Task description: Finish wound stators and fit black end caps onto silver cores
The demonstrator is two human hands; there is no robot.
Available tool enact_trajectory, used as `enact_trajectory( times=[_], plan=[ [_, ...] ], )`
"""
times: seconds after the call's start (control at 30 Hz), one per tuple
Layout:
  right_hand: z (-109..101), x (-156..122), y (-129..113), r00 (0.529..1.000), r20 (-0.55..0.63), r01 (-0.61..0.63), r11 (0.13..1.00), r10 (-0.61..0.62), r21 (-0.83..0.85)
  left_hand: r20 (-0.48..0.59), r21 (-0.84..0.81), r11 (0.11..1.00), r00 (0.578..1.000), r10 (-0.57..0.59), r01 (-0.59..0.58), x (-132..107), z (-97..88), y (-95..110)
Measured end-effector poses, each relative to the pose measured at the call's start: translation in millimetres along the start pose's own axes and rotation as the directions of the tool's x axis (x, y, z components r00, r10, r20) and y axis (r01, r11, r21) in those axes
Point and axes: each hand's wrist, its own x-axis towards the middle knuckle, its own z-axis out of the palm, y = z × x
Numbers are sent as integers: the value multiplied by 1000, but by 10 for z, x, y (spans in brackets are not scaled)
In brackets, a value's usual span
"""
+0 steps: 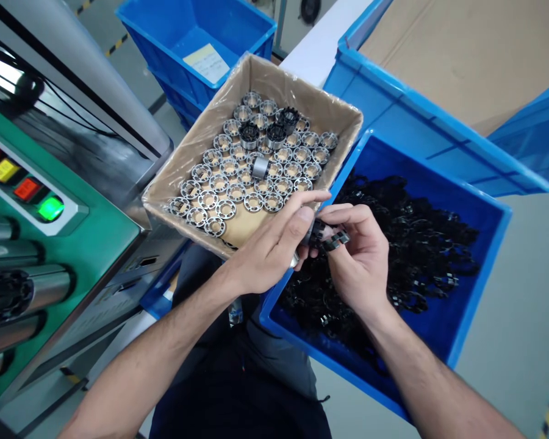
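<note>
My left hand (269, 247) is closed around a metal stator core, mostly hidden, with a silver edge (295, 261) showing below the thumb. My right hand (361, 250) pinches a black toothed plastic ring (337, 239) against the end of the core; whether it is seated there I cannot tell. Both hands meet over the near right corner of a plastic-lined cardboard box (348, 116). Inside it stand rows of silver slotted cores (226, 209). Several carry black plastic tops (249, 134), and one core (260, 167) lies on its side.
Under my right hand is a blue bin (480, 305) with a heap of black plastic parts (407, 238). A larger blue bin (393, 91) holds cardboard. Behind the box stands another blue bin (165, 36) with a paper note. A green machine panel (105, 238) with lit buttons is at left.
</note>
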Motion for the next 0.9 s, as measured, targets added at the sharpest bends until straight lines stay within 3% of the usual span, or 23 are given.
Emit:
enact_trajectory(
  times=[0.07, 0.13, 0.3, 0.43, 0.57, 0.63, 0.73, 0.9],
  plan=[
    [11, -13, 31, 994, 39, -109, 991, 106, 74, 3, -6, 1000, 1000, 8, -8, 5, 0, -7],
    [24, -22, 35, 990, 52, -138, 984, 133, 114, 11, -6, 1000, 1000, 13, -13, 8, 1, -16],
    [11, -32, -60, 985, -52, 154, 977, -164, -150, 21, 21, 1000, 1000, 16, -16, -4, -6, -2],
    [-30, -65, -116, 996, -43, 75, 983, -83, -168, 52, 57, 998, 999, 0, -3, -21, -49, 22],
    [-20, -82, -143, 962, -63, 247, 948, -264, -199, 134, -16, 999, 990, -33, 36, -36, -92, 8],
    [-5, -79, -171, 980, -58, 181, 974, -191, -139, 158, -39, 999, 987, -17, 24, -44, -97, -5],
    [4, -87, -210, 999, -29, -47, 996, 45, -75, 131, -26, 999, 991, -16, 19, -53, -92, -13],
    [-12, -145, -204, 989, -26, 132, 959, -143, -251, 79, 30, 999, 996, 29, -32, -48, -80, 2]
  ],
)
